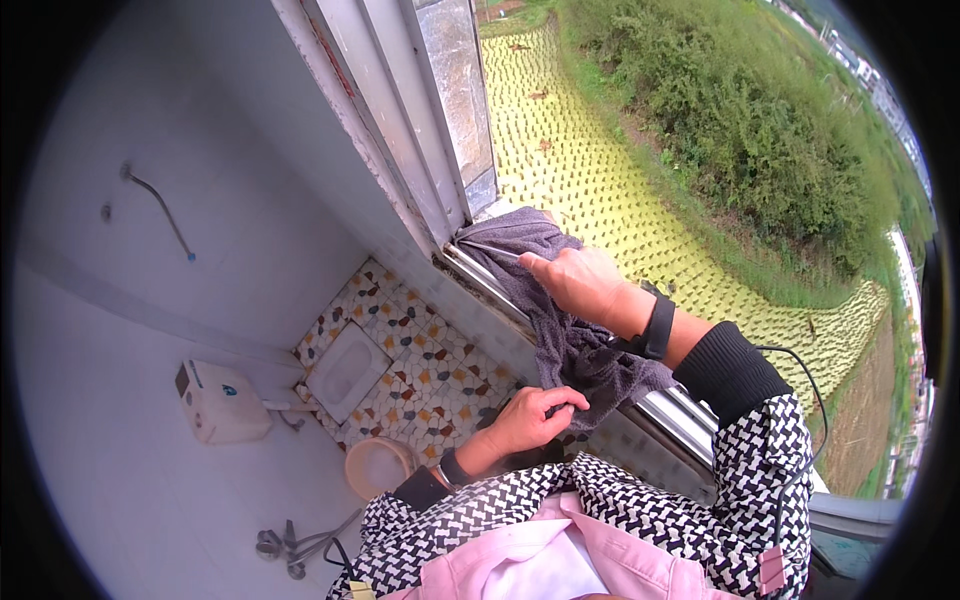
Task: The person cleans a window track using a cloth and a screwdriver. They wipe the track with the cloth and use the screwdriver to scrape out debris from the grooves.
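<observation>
A purple-grey terry cloth (pixel 592 360) lies draped over the lower track of a window frame (pixel 487 281). My right hand (pixel 581 281) grips a thin metal rod-like tool (pixel 491 250), its far end pressed on the cloth at the corner of the track. The tool's handle is hidden in the fist. My left hand (pixel 536 420) is at the near edge of the cloth, fingers curled; whether it pinches the cloth cannot be made out.
Below the sill are a squat toilet (pixel 349 371), a bucket (pixel 380 466) and a wall-mounted cistern (pixel 225 401). A shower fitting (pixel 289 547) is on the wall at lower left. The window opens onto a field (pixel 600 202). A black cable hangs beside the right sleeve.
</observation>
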{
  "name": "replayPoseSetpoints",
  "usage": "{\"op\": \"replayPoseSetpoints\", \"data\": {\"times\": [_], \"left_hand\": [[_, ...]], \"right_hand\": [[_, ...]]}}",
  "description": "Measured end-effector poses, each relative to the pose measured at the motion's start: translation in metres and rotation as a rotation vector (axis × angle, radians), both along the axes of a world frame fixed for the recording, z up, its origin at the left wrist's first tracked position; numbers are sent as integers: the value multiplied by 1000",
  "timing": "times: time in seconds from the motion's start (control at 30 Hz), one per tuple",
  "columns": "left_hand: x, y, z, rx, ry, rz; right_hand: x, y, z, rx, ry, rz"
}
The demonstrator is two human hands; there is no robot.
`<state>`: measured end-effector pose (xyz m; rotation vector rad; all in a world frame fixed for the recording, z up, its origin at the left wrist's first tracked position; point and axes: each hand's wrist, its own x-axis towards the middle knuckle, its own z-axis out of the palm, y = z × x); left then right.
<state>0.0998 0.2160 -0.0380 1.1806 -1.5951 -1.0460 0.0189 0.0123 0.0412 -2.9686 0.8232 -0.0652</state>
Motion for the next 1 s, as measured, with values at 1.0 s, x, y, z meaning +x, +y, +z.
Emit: {"op": "replayPoseSetpoints", "data": {"times": [1.0], "left_hand": [[24,-91,-46,-900,-367,123]], "right_hand": [[-278,81,-48,743,-153,-591]]}}
